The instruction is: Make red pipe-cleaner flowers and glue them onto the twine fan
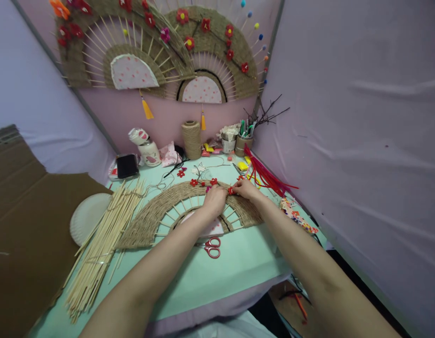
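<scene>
A half-round fan woven of brown twine on thin sticks (143, 223) lies on the table in front of me. My right hand (247, 188) is closed in a pinch at a small red flower (231, 191) on the fan's upper band. Just left of it, my left hand (215, 202) rests on the same band, its fingers curled; what they grip is hidden. More red flowers (194, 182) sit along the fan's top edge, one (213, 181) right by my left hand. Red-handled scissors (213, 248) lie below the fan, blades partly under my left forearm.
At left lie a bundle of thin sticks (97, 263), a paper plate (87, 218) and a large cardboard sheet (34, 234). A twine spool (191, 141), white jar (149, 154) and pen holder (243, 144) line the back. Red pipe cleaners (270, 177) lie at right. Two finished fans (210, 51) hang behind.
</scene>
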`<state>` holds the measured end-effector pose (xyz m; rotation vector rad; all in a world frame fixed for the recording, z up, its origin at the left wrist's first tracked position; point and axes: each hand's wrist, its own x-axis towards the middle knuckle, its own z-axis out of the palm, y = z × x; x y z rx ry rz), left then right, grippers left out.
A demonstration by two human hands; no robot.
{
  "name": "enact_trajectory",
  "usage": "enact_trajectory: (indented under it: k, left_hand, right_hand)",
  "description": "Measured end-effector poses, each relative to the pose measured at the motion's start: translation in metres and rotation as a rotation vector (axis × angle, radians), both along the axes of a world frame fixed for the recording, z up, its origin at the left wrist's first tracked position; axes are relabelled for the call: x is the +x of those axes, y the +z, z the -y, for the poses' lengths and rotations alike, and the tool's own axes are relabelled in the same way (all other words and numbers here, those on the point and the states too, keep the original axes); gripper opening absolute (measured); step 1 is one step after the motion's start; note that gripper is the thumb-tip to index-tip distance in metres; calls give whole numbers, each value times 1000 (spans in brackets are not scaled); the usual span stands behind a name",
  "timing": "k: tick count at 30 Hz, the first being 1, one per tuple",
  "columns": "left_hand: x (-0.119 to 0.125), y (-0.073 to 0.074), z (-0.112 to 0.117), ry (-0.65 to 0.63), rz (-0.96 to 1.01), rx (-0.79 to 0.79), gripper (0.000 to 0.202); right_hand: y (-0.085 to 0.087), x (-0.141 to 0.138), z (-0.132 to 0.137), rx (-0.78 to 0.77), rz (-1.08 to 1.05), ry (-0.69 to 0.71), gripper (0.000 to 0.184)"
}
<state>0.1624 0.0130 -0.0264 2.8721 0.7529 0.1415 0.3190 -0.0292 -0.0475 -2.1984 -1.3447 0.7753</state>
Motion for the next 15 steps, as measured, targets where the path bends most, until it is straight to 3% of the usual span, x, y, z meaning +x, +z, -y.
enact_trajectory:
  k: [9,15]
  left_hand:
    - [-4,-2,2,-3,59,-49,31]
    - [-19,11,11,15,142,-97,32]
  right_hand:
    - [5,-1,4,82,54,-65,16]
    - [17,-2,18,170,123,-113,20]
